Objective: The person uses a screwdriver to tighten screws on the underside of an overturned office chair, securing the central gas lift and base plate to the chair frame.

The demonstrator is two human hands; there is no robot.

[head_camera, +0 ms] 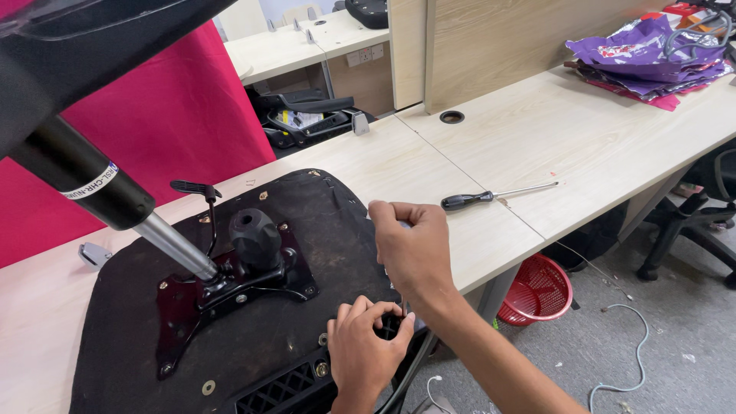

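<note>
An upturned black chair seat (322, 230) lies on the light wooden desk (583, 138). Its black metal mechanism plate (230, 287) carries a black knob (255, 236), a lever (196, 188) and a gas cylinder (115, 199) slanting up to the left. My right hand (414, 249) is closed at the seat's right edge on a small tool, mostly hidden in the fist. My left hand (368, 353) is just below it, fingers curled around a black part at the seat's front right edge.
A black-handled screwdriver (491, 197) lies on the desk right of the seat. Purple bags (652, 50) sit at the far right corner. A red basket (537, 290) and loose cables (629, 345) are on the floor, an office chair base (690, 230) beyond. Red cloth (176, 115) hangs behind.
</note>
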